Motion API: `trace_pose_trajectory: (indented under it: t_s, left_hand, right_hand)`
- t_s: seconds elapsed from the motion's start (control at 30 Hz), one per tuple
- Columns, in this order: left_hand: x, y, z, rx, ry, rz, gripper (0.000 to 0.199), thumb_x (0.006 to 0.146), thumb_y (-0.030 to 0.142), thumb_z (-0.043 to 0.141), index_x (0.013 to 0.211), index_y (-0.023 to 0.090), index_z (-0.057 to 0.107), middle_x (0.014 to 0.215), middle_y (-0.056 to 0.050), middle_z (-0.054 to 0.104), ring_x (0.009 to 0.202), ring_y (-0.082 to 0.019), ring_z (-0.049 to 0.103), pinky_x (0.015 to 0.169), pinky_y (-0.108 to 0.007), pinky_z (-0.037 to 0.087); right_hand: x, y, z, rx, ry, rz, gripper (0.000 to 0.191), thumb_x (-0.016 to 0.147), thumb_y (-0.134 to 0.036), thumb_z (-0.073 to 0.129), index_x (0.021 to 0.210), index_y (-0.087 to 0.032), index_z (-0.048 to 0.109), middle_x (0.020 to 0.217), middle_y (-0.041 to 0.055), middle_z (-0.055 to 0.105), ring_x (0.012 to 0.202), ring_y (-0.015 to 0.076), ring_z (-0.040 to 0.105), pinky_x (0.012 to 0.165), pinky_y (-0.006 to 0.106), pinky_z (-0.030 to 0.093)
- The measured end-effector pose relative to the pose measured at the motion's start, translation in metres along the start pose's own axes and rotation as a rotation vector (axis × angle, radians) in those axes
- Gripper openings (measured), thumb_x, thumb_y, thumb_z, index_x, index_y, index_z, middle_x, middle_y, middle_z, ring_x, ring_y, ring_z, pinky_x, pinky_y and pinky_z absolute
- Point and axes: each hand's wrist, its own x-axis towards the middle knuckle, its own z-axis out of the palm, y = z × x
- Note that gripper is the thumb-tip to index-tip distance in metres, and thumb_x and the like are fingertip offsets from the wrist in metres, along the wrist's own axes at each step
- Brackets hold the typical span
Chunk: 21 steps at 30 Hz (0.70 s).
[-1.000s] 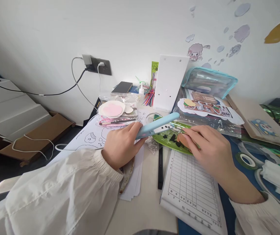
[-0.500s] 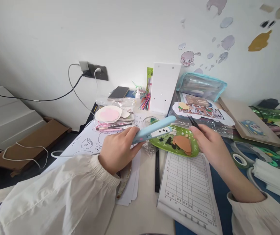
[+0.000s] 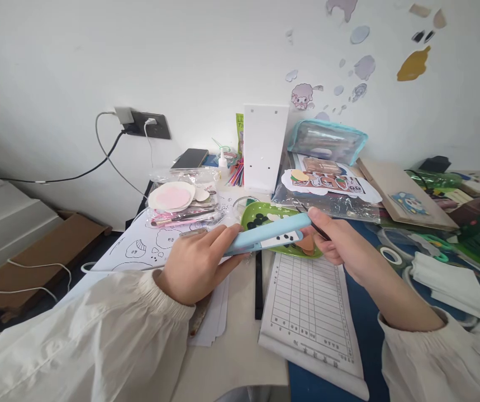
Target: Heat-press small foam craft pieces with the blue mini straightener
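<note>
The left hand (image 3: 204,262) is closed around the handle of a light-blue iron (image 3: 271,230), which stretches from that fist across to the fingers of the right hand (image 3: 337,241). A white strip with black spots shows below its upper bar. The right hand pinches dark tweezers (image 3: 320,230), their tips pointing up and away to the left, beside the iron's far end. Whether the right hand touches the iron itself I cannot tell.

Beneath and just beyond the iron, between the two hands, sits a green tray (image 3: 246,213), partly hidden by it. Black bits (image 3: 257,219) and white bits (image 3: 273,216) lie in its far half; brown pieces (image 3: 307,243) lie at the end nearest the right hand.

Beyond the left hand is a clear bag (image 3: 212,177). A white oval with a pink middle (image 3: 172,197) lies at its near side, along with slim brushes (image 3: 187,217); which of these are inside and which on top I cannot tell. Beyond the right hand, a flat clear bag (image 3: 336,209) lies under a sheet of printed figures (image 3: 332,182). Farther back stands a see-through pouch (image 3: 327,143) with blue edging, its contents too blurred to name. Well to the left of the left hand, down low, a cardboard box (image 3: 34,262) has a white cable (image 3: 28,286) lying across it.
</note>
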Motion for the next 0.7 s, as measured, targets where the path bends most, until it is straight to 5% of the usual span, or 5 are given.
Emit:
trace_pose_trajectory:
  t_s: [0.13, 0.37, 0.7]
  left_hand:
    - [0.0002, -0.0003, -0.0004, 0.025, 0.009, 0.011, 0.030, 0.090, 0.039, 0.048, 0.111, 0.019, 0.052, 0.081, -0.001, 0.069, 0.060, -0.014, 0.062, 0.048, -0.025, 0.038]
    - [-0.0007, -0.0032, 0.0025, 0.060, 0.007, 0.064, 0.033, 0.090, 0.039, 0.047, 0.114, 0.017, 0.054, 0.073, 0.000, 0.067, 0.057, -0.015, 0.061, 0.046, -0.027, 0.037]
    - [0.0011, -0.0014, -0.0059, -0.223, -0.194, -0.058, 0.038, 0.094, 0.044, 0.031, 0.106, 0.019, 0.057, 0.082, -0.003, 0.065, 0.065, -0.017, 0.060, 0.055, -0.027, 0.042]
  right_hand:
    - [-0.0012, -0.0059, -0.0016, 0.155, -0.065, 0.189, 0.049, 0.074, -0.068, 0.053, 0.065, -0.020, 0.054, 0.046, -0.0099, 0.018, 0.040, 0.0064, 0.009, 0.037, 0.026, 0.007]
    - [-0.0007, -0.0056, -0.0013, 0.300, -0.084, 0.304, 0.051, 0.071, -0.052, 0.068, 0.051, -0.022, 0.033, 0.044, -0.0106, 0.018, 0.042, 0.0049, 0.010, 0.038, 0.024, 0.008]
    - [-0.0007, -0.0008, -0.0023, 0.289, -0.067, 0.095, 0.030, 0.073, -0.043, 0.068, 0.065, -0.019, 0.054, 0.048, -0.0081, 0.036, 0.038, 0.0040, 0.021, 0.036, 0.022, 0.014]
